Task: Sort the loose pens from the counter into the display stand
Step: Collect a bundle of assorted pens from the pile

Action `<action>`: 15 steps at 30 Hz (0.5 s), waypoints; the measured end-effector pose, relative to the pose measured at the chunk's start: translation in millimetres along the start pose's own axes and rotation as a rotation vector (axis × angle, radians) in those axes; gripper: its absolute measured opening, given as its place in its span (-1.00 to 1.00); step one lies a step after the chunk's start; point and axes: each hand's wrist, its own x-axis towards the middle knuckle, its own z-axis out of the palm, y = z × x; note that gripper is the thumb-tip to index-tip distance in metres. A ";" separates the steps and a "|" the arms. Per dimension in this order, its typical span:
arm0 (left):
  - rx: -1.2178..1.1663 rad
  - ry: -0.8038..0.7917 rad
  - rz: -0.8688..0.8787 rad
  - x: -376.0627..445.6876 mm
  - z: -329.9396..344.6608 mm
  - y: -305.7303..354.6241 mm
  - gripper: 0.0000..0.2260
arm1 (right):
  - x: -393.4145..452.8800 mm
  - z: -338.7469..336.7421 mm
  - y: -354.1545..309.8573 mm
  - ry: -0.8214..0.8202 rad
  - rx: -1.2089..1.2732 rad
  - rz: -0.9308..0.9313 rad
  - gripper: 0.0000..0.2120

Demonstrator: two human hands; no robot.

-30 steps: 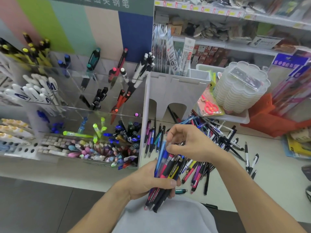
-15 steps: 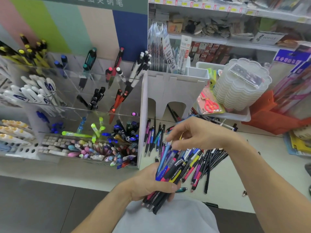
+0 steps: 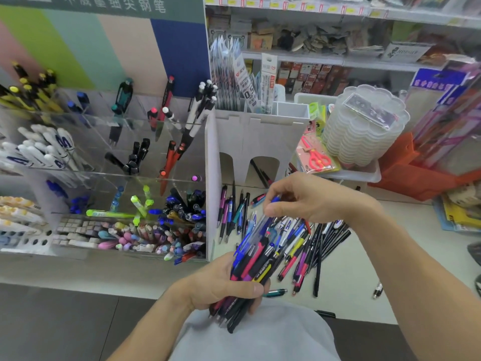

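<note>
- Left hand [image 3: 221, 285]: clamped on pen bundle [image 3: 253, 267] above counter [image 3: 348, 272] edge; barrel print blurred.
- Right hand [image 3: 309, 198]: pinching blue pen [image 3: 263, 225] atop bundle.
- Refill pack [image 3: 247, 87]: "0.5" legible.
- Display stand [image 3: 109, 162]: left side cropped.

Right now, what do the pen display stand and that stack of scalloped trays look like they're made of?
The display stand looks like clear acrylic, glossy: pens show straight through its walls, and edges catch light. The scalloped trays look like translucent, milky plastic, thin and moulded; could be polypropylene, but that's a guess.
</note>
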 end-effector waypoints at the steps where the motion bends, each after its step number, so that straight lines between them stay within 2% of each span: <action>1: 0.016 -0.005 0.000 0.2 -0.3 -0.6 -0.72 | -3.3 -5.1 2.5 0.027 0.006 0.000 -0.87; 7: -0.027 0.115 -0.026 1.3 2.7 -8.2 -0.84 | -31.8 -23.8 39.1 0.287 0.255 -0.046 -0.70; 11: -0.113 0.243 -0.020 4.6 7.4 -14.0 -0.74 | -50.5 -9.0 69.2 0.434 0.517 -0.054 -0.56; 15: -0.210 0.465 0.016 8.3 14.6 -12.9 -0.64 | -57.2 26.6 90.1 0.572 0.860 -0.013 -0.47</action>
